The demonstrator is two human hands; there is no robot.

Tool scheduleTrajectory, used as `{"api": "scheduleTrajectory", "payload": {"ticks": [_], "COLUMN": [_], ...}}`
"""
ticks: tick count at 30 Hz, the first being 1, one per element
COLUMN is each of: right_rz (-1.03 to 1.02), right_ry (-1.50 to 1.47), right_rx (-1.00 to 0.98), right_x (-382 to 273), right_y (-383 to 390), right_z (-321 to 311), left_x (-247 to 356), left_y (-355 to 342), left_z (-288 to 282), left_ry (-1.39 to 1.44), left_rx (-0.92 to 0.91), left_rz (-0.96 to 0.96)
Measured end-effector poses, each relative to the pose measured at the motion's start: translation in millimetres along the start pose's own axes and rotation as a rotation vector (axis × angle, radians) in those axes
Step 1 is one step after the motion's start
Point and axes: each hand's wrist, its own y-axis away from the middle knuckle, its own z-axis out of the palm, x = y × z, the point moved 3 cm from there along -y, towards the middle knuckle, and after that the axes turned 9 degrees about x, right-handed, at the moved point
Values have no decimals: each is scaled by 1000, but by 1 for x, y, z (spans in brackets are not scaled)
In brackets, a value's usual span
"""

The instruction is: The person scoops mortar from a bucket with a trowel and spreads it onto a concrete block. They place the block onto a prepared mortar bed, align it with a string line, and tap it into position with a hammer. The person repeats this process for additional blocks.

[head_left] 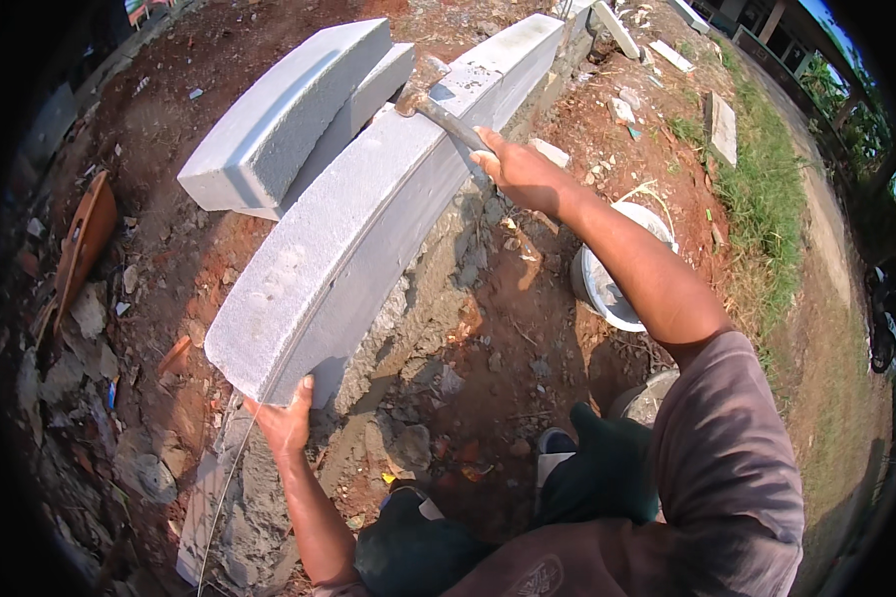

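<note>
A long pale grey concrete block (319, 229) lies along a low mortared footing (408, 323), with its near end toward me. My left hand (284, 420) grips that near end; the thumb presses the side face, and the other fingers are partly hidden against the end. Farther along, my right hand (523, 174) is closed round the handle of a hammer (450, 123). The hammer's head rests on or just above the block's top, close to the joint with the following block (513, 48) in the row. I cannot tell whether it touches.
Two loose concrete blocks (279, 114) lie beside the row on its left. A white bucket (597, 289) stands under my right forearm. A thin string (221, 507) runs along the footing's near end. Rubble and a brown curved piece (85, 239) lie at left; grass (767, 214) grows at right.
</note>
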Motion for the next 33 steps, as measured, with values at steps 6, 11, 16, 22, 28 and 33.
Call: {"api": "scheduleTrajectory", "payload": {"ticks": [6,11,16,22,28,33], "right_rz": [-63,118,71,81,-46,35], "right_ry": [-70,-63,20,-155,-87,25], "right_rx": [64,45,-99,111,-50,-98], "right_x": [-17,-22,-9,-34,-2,-14], "right_y": [-12,5,-1,9,17,20], "right_z": [-26,-13,-7,-28,-5,-7], "left_x": [5,13,16,15,25,34], "left_y": [-4,-3,1,-3,-2,2], "left_z": [-3,-5,0,-9,-4,-11], "left_ry": [215,296,252,316,398,300], "left_rx": [-46,-82,-1,-14,-9,32], "left_rz": [83,102,151,172,213,241]}}
